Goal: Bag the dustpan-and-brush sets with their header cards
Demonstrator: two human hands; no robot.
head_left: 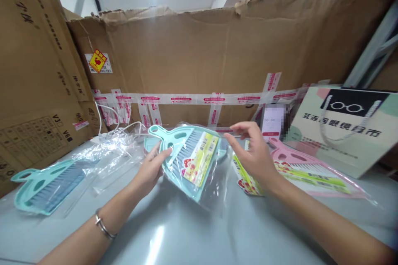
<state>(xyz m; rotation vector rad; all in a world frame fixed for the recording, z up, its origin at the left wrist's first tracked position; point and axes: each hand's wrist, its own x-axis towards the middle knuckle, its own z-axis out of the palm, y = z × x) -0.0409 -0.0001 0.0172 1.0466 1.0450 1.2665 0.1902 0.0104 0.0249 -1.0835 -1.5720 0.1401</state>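
My left hand (152,167) is closed on the left edge of a mint-green dustpan-and-brush set (177,140), thumb on top. The set is tilted above the table, with clear plastic around it and a yellow-green printed label card (200,159) over the bristles. To its right my right hand (251,149) hovers with thumb and fingers apart, holding nothing. Below that hand, partly covered by it, are more printed label cards (248,178). Behind the held set, another mint-green piece (151,143) shows in part.
Another mint-green set (49,188) lies in plastic at left, near crumpled clear bags (115,153) and white cables. A pink set (311,169) in plastic lies at right. Behind it stand a phone (273,120) and a paper bag (345,132). Cardboard (199,54) walls the back.
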